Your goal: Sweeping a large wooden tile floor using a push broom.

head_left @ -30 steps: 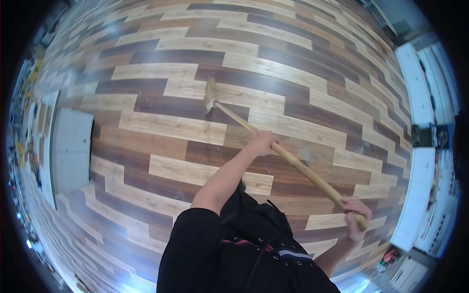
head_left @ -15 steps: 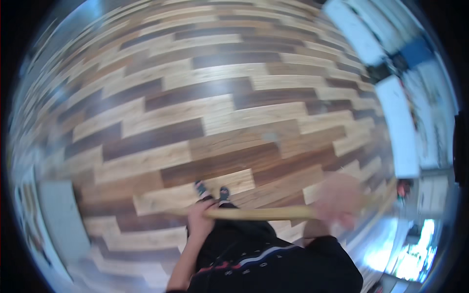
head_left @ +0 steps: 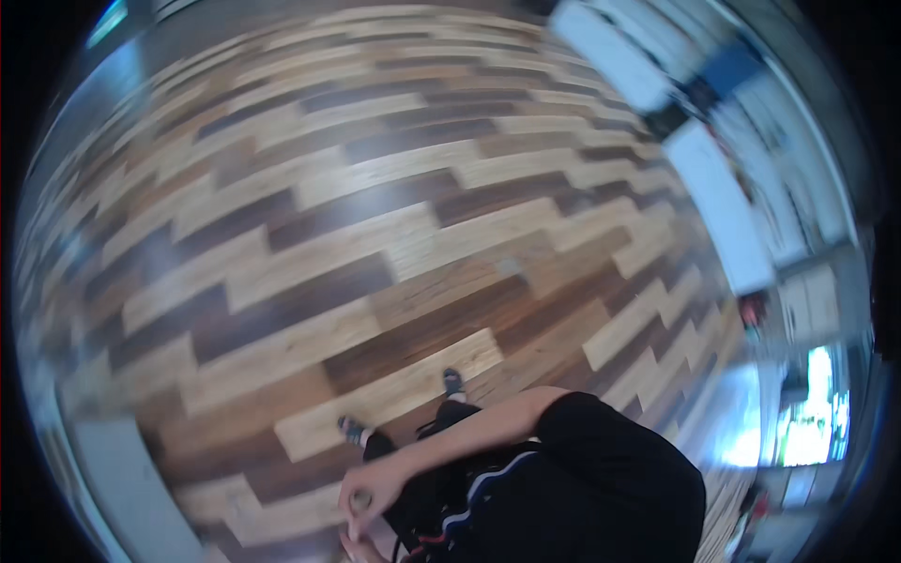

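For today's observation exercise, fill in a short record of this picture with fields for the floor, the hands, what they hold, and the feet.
Floor: wooden planks, light and dark brown, staggered
Hands: one hand closed round the top of a pale stick; a second hand just below, at the picture's edge
Stick: mostly out of view
Feet: two shoes on the planks
Clothing: black top

Floor [head_left: 375, 244] of mixed light and dark wood planks. White cabinets [head_left: 723, 216] along right edge. Pale grey mat [head_left: 122, 488] lower left.
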`<state>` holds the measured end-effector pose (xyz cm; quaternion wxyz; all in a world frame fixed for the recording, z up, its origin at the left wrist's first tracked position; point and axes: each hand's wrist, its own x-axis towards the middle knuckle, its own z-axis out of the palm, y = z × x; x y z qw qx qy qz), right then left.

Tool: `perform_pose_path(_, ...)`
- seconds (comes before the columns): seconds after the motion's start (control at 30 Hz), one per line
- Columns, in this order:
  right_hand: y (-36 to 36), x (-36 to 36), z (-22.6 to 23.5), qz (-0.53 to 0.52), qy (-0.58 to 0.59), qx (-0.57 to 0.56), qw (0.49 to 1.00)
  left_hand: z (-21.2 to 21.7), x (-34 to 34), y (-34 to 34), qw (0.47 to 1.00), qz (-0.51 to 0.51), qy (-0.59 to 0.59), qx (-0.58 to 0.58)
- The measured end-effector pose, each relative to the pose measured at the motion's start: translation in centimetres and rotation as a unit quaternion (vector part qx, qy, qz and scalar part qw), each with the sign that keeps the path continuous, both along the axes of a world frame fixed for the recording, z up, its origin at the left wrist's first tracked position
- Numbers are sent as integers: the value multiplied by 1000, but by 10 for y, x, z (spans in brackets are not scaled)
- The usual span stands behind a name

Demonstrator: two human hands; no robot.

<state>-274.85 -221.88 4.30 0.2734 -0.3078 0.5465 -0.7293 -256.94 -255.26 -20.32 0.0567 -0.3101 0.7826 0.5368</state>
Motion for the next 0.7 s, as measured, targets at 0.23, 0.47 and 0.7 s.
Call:
perform_pose_path(0.23,52,-65,56,-212,-132,240,938,10,-192,41,918,-353,136,-119)
perform_pose_path(0.47,121,-48,183,-428,193,225,854,113,-294,145,868,-449,206,-59)
perform_pose_path(0.7,46,-78,269,-283,484,193,806,185,-386,144,827,-501,256,-2)
